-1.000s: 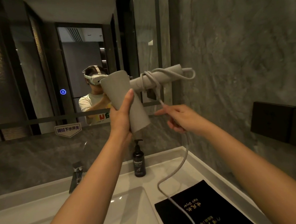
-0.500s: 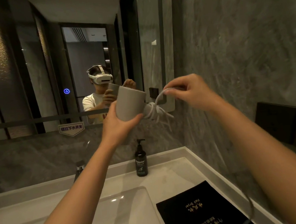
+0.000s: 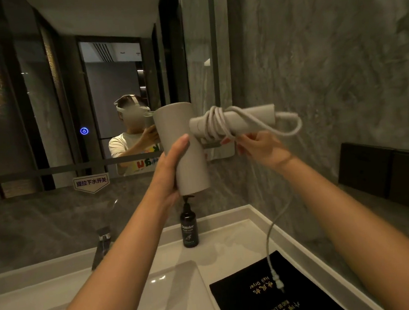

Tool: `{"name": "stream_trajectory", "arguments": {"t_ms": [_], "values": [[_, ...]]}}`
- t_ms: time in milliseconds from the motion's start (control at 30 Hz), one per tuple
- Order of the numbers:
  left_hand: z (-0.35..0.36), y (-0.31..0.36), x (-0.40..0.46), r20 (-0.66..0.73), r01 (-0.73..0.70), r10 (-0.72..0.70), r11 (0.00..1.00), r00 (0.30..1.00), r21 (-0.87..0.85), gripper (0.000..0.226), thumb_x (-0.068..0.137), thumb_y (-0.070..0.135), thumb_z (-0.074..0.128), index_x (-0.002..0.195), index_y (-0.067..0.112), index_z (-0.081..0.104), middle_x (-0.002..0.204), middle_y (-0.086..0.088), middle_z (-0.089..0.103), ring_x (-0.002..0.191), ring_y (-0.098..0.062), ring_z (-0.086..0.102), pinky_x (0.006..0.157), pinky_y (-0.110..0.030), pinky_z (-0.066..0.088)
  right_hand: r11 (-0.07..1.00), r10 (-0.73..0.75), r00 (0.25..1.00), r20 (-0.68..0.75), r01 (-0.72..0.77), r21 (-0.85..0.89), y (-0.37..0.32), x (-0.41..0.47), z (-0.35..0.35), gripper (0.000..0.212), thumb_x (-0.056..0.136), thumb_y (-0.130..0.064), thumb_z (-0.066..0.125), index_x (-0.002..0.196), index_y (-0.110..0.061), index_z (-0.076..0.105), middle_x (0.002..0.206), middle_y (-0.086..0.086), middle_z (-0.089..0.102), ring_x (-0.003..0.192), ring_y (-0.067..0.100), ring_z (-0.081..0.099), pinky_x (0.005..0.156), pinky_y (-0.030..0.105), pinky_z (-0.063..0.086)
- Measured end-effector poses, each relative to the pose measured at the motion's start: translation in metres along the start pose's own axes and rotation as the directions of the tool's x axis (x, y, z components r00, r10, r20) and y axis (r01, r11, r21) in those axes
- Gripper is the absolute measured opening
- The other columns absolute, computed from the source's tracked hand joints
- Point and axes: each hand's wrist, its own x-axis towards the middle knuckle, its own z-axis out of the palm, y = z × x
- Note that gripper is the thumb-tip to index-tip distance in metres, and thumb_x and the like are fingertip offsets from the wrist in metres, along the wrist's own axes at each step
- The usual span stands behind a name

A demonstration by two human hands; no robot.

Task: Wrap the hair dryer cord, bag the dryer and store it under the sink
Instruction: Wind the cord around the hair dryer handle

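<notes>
A pale grey hair dryer (image 3: 184, 141) is held up in front of the mirror, barrel upright, handle pointing right. My left hand (image 3: 168, 168) grips the barrel. Several turns of the white cord (image 3: 216, 125) lie around the handle. My right hand (image 3: 257, 147) pinches the cord just under the handle. The rest of the cord hangs down to the plug (image 3: 276, 279), which dangles over the black dryer bag (image 3: 267, 301) lying flat on the counter at lower right.
A white basin (image 3: 162, 296) with a chrome faucet (image 3: 102, 247) sits below. A dark soap bottle (image 3: 189, 227) stands at the back of the white counter (image 3: 238, 236). Grey stone wall on the right carries dark panels (image 3: 387, 174).
The dryer swung back so its handle points right. My right hand dropped from above the handle to below it, adding cord turns. The hanging cord is shorter and the plug now dangles free.
</notes>
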Motion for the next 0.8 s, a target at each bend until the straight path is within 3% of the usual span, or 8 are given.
{"name": "stream_trajectory", "arguments": {"t_ms": [67,133,267,333,467,567,700,800], "values": [[0.008,-0.002,0.006,-0.093,-0.007,-0.004,0.993,0.996,-0.119,0.098,0.047,0.048,0.088,0.129,0.01,0.05,0.105,-0.012,0.065,0.083,-0.02,0.067,0.066,-0.035,0.056,0.979,-0.119,0.992,0.041,0.124,-0.162,-0.007,-0.003,0.002,0.028,0.095,-0.032,0.05,0.099,-0.014,0.071,0.054,-0.008,0.06,0.051,0.001,0.052,0.055,0.018,0.042],[0.012,-0.003,0.012,-0.222,-0.055,0.022,0.988,0.975,-0.143,0.091,0.057,0.046,0.084,0.133,0.011,0.046,0.113,-0.015,0.064,0.089,-0.022,0.067,0.068,-0.037,0.057,0.943,-0.128,0.984,0.127,0.161,-0.291,-0.012,-0.011,0.003,0.028,0.094,-0.041,0.046,0.099,-0.026,0.07,0.058,-0.004,0.058,0.053,0.006,0.053,0.059,0.025,0.043],[0.01,-0.004,0.018,-0.468,-0.14,0.191,0.98,0.863,0.141,0.076,0.073,0.042,0.076,0.134,0.014,0.041,0.122,-0.011,0.059,0.104,-0.024,0.062,0.088,-0.047,0.055,0.919,-0.116,0.969,0.219,0.188,-0.346,-0.007,-0.02,0.001,0.012,0.09,-0.032,0.057,0.098,-0.034,0.067,0.067,-0.004,0.064,0.058,0.009,0.056,0.059,0.029,0.047],[0.005,-0.002,0.016,-0.508,-0.146,0.302,0.935,0.806,0.324,0.073,0.074,0.042,0.076,0.133,0.017,0.041,0.119,-0.005,0.056,0.104,-0.021,0.06,0.091,-0.044,0.053,0.906,-0.12,0.964,0.237,0.204,-0.371,-0.01,-0.022,-0.002,0.01,0.088,-0.03,0.062,0.094,-0.033,0.069,0.076,-0.003,0.069,0.065,0.01,0.06,0.062,0.029,0.048],[-0.013,0.0,0.009,-0.454,-0.138,0.479,0.787,0.751,0.601,0.066,0.073,0.037,0.078,0.126,0.019,0.045,0.107,0.001,0.053,0.092,-0.013,0.057,0.073,-0.024,0.049,0.869,-0.219,0.95,0.222,0.294,-0.399,-0.025,-0.023,-0.016,0.006,0.086,-0.03,0.064,0.087,-0.03,0.07,0.071,-0.008,0.065,0.064,0.006,0.056,0.06,0.024,0.044],[-0.026,0.002,0.0,-0.318,-0.12,0.498,0.665,0.807,0.737,0.065,0.072,0.033,0.08,0.126,0.021,0.046,0.103,0.004,0.053,0.085,-0.007,0.053,0.062,-0.016,0.041,0.855,-0.308,0.936,0.172,0.352,-0.382,-0.042,-0.016,-0.024,0.009,0.085,-0.028,0.065,0.09,-0.024,0.073,0.074,-0.01,0.067,0.069,0.004,0.06,0.064,0.024,0.048],[-0.039,0.015,-0.013,-0.073,-0.147,0.313,0.622,0.947,0.769,0.063,0.071,0.031,0.081,0.123,0.03,0.044,0.102,0.008,0.055,0.089,-0.009,0.057,0.059,-0.017,0.048,0.866,-0.369,0.924,0.1,0.38,-0.324,-0.056,-0.004,-0.029,0.01,0.08,-0.026,0.071,0.09,-0.025,0.073,0.078,-0.015,0.068,0.075,-0.003,0.064,0.068,0.014,0.049],[-0.044,0.023,-0.023,0.015,-0.126,0.16,0.715,0.987,0.687,0.061,0.055,0.045,0.081,0.108,0.034,0.053,0.101,-0.001,0.061,0.086,-0.016,0.064,0.057,-0.016,0.052,0.876,-0.353,0.931,0.088,0.362,-0.319,-0.059,0.002,-0.032,0.009,0.077,-0.028,0.073,0.085,-0.026,0.072,0.076,-0.013,0.068,0.072,-0.005,0.062,0.067,0.013,0.046]]}}
